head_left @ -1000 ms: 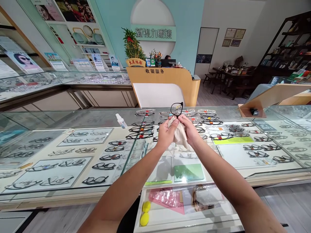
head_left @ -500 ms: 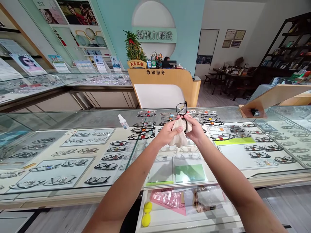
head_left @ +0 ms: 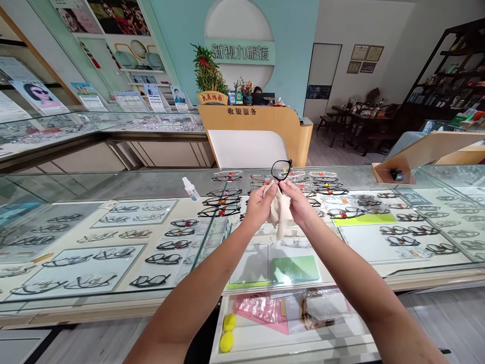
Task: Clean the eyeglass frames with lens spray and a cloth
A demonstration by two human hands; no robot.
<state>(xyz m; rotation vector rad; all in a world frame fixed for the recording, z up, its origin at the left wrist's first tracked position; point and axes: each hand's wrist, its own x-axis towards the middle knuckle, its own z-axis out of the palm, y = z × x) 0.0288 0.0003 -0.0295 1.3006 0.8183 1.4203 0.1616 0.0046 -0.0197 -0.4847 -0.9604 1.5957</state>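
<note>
Black-framed eyeglasses (head_left: 281, 170) are held upright over the glass counter, one lens rising above my fingers. A pale cream cloth (head_left: 280, 210) hangs between my hands and covers the lower part of the glasses. My left hand (head_left: 261, 202) is closed on the cloth, its thumb pressing near the frame. My right hand (head_left: 297, 199) grips the glasses at the bridge area, with cloth against its palm. The other lens is hidden by cloth and fingers.
A white spray bottle (head_left: 190, 188) stands on the glass counter (head_left: 151, 178), left of my hands. Rows of eyeglasses (head_left: 219, 211) lie in the display. Below, an open drawer (head_left: 250, 349) holds pink packaging and yellow round cases (head_left: 227, 342). A wooden stand (head_left: 420, 156) is at right.
My left hand has shifted its grip up, with its thumb now near the frame's middle. The cloth has bunched and hangs narrower, and the visible lens has turned slightly left.
</note>
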